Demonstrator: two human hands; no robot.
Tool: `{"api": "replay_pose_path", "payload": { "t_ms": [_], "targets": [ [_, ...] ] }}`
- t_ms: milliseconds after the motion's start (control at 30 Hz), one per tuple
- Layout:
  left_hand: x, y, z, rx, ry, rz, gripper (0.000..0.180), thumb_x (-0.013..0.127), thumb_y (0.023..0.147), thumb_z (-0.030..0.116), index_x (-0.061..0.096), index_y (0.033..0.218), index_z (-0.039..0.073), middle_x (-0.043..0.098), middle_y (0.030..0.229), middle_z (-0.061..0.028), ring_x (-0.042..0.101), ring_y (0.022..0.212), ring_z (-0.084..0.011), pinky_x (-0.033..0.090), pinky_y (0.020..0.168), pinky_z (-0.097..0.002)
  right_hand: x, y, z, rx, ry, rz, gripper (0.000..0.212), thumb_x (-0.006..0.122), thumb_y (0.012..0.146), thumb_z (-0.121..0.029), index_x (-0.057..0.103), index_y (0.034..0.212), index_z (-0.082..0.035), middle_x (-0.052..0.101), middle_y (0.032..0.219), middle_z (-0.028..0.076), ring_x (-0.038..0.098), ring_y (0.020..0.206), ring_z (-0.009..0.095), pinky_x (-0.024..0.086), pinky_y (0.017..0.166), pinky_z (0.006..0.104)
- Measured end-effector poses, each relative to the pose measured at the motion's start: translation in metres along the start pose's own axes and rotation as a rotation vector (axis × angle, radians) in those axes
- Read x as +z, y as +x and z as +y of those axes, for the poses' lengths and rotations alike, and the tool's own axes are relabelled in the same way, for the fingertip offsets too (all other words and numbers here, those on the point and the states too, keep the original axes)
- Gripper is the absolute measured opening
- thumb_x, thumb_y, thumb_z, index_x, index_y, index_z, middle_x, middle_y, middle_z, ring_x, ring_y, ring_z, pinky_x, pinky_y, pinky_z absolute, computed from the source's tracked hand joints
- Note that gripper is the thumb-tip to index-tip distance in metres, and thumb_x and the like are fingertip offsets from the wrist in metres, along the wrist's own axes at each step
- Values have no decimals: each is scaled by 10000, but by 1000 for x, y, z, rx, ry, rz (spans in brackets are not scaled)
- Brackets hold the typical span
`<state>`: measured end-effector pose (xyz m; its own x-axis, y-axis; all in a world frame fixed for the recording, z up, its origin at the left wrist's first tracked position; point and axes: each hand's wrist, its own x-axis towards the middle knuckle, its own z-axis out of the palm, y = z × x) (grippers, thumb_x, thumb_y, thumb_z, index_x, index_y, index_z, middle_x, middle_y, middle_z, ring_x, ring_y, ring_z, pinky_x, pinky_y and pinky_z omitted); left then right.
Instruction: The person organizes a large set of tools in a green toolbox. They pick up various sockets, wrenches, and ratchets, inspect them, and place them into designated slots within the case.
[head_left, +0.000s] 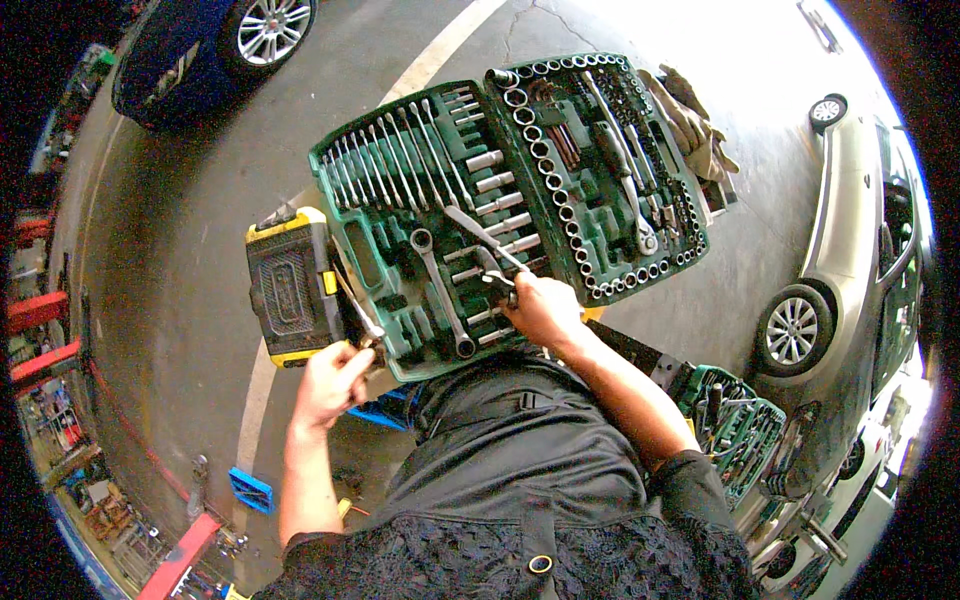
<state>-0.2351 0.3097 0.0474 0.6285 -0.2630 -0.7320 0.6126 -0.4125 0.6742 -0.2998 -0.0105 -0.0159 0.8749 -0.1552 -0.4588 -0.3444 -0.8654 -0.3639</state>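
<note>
A large green tool case (375, 270) lies spread out in front of me. Combination wrenches (385, 160) fill a fanned row in its left half, and a double-ended ring wrench (440, 290) lies across the middle. My right hand (545, 312) is closed over the near edge of that half, gripping a long, slim metal hand tool (485, 238) whose exact kind I cannot tell. Beside the case's near left corner, my left hand (332, 385) pinches the end of a narrow metal tool (359, 308), possibly a wrench; its grip is partly hidden.
A black and yellow toolbox (295, 290) stands left of the case. Sockets and ratchets (640, 220) fill the right half, with work gloves (695, 125) beyond it. Another green tool set (735, 425) lies at lower right. Cars (800, 325) stand on both sides.
</note>
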Motion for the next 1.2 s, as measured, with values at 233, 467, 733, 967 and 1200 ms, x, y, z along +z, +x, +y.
{"api": "replay_pose_path", "payload": {
  "t_ms": [233,467,733,967,1200],
  "targets": [
    [110,63,6,280,-106,-125,322,709,857,234,520,1007,20,556,664,-8,481,478,-60,378,416,-226,-44,-16,-22,-141,400,-155,341,682,733,-357,660,817,-27,645,742,220,643,721,382,506,675,464],
    [168,97,68,350,-368,-229,132,643,833,93,588,928,19,624,822,-39,601,727,-120,495,685,-267,-42,-10,-2,-11,1229,-374,238,687,787,-226,629,910,-31,587,715,0,497,558,79,445,535,270],
    [184,121,77,210,-283,-384,137,602,833,167,584,727,81,495,635,13,451,537,-86,391,506,-253,-31,-44,20,124,1502,-284,242,708,786,-258,614,841,-42,580,626,21,527,517,103,416,490,248],
    [180,117,84,68,-219,-462,225,579,901,248,558,772,64,513,600,-16,489,442,-101,300,358,-218,-8,-102,34,178,1584,-215,248,698,794,-253,587,778,-32,584,623,38,530,516,106,409,483,248],
    [190,52,63,7,0,-657,171,636,888,201,612,950,44,586,655,-12,504,473,-61,307,382,-178,4,-145,24,226,2162,145,194,614,898,-263,589,877,-72,621,655,90,578,518,162,480,489,260]
  ]
}}
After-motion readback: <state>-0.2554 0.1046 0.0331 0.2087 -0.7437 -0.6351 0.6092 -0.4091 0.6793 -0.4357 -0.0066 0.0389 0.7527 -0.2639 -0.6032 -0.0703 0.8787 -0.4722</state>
